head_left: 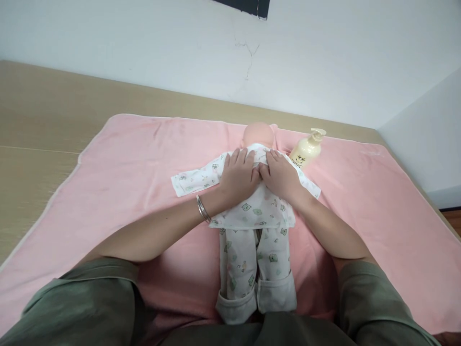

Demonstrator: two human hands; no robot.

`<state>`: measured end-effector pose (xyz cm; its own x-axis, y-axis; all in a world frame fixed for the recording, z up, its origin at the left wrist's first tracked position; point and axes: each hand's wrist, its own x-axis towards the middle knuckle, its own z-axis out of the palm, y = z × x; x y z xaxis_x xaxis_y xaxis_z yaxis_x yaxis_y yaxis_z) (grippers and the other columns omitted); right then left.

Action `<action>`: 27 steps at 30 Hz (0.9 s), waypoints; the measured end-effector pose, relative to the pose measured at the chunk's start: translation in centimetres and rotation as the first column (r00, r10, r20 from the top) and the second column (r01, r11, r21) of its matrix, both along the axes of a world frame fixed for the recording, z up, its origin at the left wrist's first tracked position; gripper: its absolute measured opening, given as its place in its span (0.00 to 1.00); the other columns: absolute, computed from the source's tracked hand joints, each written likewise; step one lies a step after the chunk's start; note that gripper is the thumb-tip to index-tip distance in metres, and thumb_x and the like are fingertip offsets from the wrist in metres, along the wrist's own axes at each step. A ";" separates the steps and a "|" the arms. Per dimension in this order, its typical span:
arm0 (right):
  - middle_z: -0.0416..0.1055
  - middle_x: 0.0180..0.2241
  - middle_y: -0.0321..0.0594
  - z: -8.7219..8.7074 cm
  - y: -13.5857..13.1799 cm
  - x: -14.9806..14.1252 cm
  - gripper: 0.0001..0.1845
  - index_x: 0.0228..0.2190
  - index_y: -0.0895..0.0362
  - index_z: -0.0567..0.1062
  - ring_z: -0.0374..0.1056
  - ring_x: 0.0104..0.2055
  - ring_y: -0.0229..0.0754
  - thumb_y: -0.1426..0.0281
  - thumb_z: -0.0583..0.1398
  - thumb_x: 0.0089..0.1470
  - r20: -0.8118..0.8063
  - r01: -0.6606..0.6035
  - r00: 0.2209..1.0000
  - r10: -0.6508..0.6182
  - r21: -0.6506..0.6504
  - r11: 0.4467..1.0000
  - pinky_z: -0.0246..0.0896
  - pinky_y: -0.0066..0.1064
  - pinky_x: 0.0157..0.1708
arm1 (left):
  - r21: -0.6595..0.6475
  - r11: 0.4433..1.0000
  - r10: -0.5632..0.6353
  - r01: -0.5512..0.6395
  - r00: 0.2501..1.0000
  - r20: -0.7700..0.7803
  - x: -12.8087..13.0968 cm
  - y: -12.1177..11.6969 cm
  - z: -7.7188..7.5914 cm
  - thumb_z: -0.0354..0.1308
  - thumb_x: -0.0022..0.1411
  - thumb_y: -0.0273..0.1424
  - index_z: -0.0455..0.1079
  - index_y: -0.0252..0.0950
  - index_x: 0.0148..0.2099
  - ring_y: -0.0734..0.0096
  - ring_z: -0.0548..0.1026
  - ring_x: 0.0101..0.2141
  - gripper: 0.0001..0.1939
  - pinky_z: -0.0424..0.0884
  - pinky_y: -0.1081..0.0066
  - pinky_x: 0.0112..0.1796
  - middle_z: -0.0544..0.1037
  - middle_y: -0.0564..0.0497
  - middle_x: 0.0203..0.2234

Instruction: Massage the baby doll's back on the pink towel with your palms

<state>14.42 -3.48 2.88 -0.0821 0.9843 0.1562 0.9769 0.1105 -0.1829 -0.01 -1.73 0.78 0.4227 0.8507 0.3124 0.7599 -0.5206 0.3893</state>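
White wall (162, 53), soft-looking pink blanket (173, 144) below. The doll (258, 137) lies straight out from me, long axis pointing away, directly under my left hand (239, 176) and right hand (282, 176), neither nearer. Both are flat on its thin printed top (257, 210), gripping nothing as far as I can tell. Smooth round head (257, 130), cuffed pants (242, 259).

Room for L hand (237, 175) to pass left o/ pink blanket (118, 182); pump btl (307, 148) blocks R hand (281, 177) fwd-right.

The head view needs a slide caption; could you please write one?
Left hand and right hand rest on a printed top below a doll's head, over pink fabric.
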 end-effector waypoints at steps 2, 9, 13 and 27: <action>0.61 0.64 0.59 -0.1 0.6 0.3 0.31 0.62 0.74 0.62 0.55 0.68 0.55 0.65 0.47 0.65 -0.019 0.021 1.000 -0.022 -0.023 1.000 0.49 0.45 0.68 | 0.033 0.999 -0.023 0.024 1.000 -0.015 0.2 -1.0 0.0 0.42 0.68 0.32 0.59 0.24 0.65 0.41 0.56 0.66 0.27 0.54 0.40 0.63 0.61 0.30 0.65; 0.59 0.64 0.63 -0.3 -0.3 -0.4 0.32 0.62 0.77 0.61 0.54 0.69 0.57 0.65 0.45 0.67 0.034 0.061 0.997 -0.062 0.021 0.998 0.47 0.48 0.68 | -0.096 0.995 -0.038 0.038 0.999 0.002 0.0 -0.4 0.5 0.42 0.67 0.32 0.56 0.21 0.67 0.40 0.52 0.68 0.30 0.51 0.42 0.65 0.57 0.31 0.67; 0.59 0.64 0.63 0.0 -1.7 -1.1 0.32 0.62 0.76 0.61 0.54 0.69 0.58 0.64 0.46 0.67 0.045 0.045 0.998 -0.046 0.014 0.999 0.49 0.47 0.68 | -0.123 0.992 -0.007 0.009 1.000 0.020 -0.3 1.1 0.2 0.40 0.69 0.34 0.56 0.20 0.66 0.40 0.54 0.67 0.29 0.52 0.40 0.64 0.59 0.28 0.65; 0.58 0.65 0.63 -0.1 -1.6 -1.2 0.31 0.62 0.76 0.61 0.53 0.69 0.58 0.67 0.47 0.65 0.018 0.020 1.000 -0.021 0.025 0.999 0.48 0.47 0.69 | -0.070 0.997 0.026 -0.025 0.999 0.020 -0.3 1.0 -0.2 0.40 0.69 0.35 0.57 0.22 0.65 0.40 0.57 0.66 0.29 0.54 0.40 0.64 0.62 0.30 0.64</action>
<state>13.19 -5.04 2.83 -0.0648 0.9816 0.1794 0.9821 0.0946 -0.1628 -0.33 -0.71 0.59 0.3949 0.8810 0.2605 0.7639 -0.4724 0.4397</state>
